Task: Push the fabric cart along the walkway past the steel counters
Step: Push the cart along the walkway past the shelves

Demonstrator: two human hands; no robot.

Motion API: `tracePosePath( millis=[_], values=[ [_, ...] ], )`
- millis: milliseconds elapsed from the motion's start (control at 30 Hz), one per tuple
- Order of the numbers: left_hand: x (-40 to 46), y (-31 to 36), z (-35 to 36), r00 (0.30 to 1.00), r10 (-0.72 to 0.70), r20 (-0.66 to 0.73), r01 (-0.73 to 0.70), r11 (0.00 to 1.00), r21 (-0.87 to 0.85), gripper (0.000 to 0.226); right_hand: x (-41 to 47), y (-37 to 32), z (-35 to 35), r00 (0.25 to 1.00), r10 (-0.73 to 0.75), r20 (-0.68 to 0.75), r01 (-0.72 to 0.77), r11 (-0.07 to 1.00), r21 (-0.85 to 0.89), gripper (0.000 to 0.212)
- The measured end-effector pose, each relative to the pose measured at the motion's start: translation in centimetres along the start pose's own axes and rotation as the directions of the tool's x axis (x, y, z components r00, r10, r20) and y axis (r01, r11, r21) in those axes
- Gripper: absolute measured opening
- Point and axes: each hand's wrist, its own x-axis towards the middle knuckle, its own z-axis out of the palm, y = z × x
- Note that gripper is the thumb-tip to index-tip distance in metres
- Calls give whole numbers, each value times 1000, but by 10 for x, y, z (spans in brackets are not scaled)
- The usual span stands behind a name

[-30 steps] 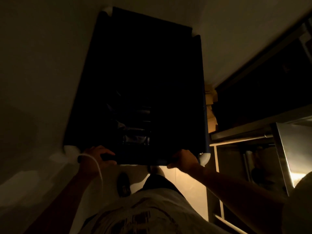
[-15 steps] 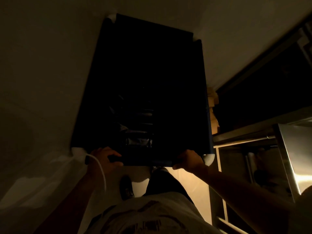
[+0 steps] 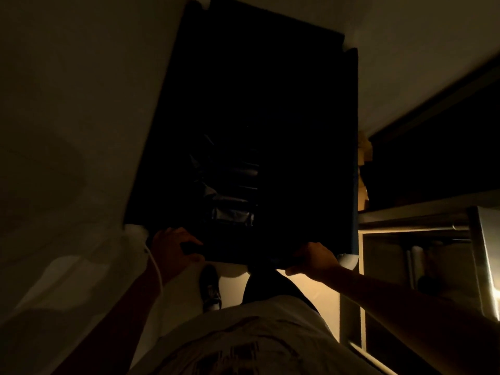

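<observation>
The dark fabric cart (image 3: pixel 303 125) fills the middle of the dim view, with white corner fittings and a blue right edge. Dark folded material (image 3: pixel 232 201) lies inside near its near end. My left hand (image 3: pixel 170 250) is closed over the cart's near rim at the left corner. My right hand (image 3: pixel 315 259) grips the same rim close to the right corner. A white cable runs along my left wrist. The steel counter (image 3: pixel 422 212) stands to the right, close beside the cart.
The pale floor of the walkway (image 3: pixel 81 117) stretches ahead and to the left. Cardboard pieces (image 3: pixel 364 169) sit in the gap between cart and counter. A shelf with rolls shows under the counter (image 3: pixel 414 266). My foot (image 3: pixel 211 288) is just behind the cart.
The cart has shifted rightward in view and rolled on along the counter, both hands staying on its near rim. My foot has stepped forward behind it.
</observation>
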Motion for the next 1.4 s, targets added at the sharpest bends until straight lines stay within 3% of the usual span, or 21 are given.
tracePosePath(
  millis=[200, 333, 567, 833, 1233, 1400],
  values=[
    [2, 6, -7, 998, -32, 51, 30, 999, 38, 51, 1, -1, 0, 1000, 10, -12, -11, 996, -87, 59],
    [0, 11, -8, 999, 39, -26, -37, 998, 55, 58, -5, -1, 4, 997, -22, -72, 12, 992, -126, 63],
    [-3, 11, -6, 999, 6, -39, -6, 1000, 4, 49, -20, -7, 9, 992, -3, -126, -14, 990, -139, 54],
    [-2, 6, -1, 997, 22, -70, -23, 1000, -14, 38, -29, -16, 12, 986, 47, -162, -52, 998, -29, 39],
    [-7, 20, -7, 999, 9, -48, -10, 1000, -13, 29, -34, -18, 22, 960, 69, -270, -75, 997, -14, 46],
    [-12, 20, -3, 996, -29, -79, 27, 999, -21, 31, -44, -15, 35, 933, -9, -359, -9, 999, -49, 42]
  ],
)
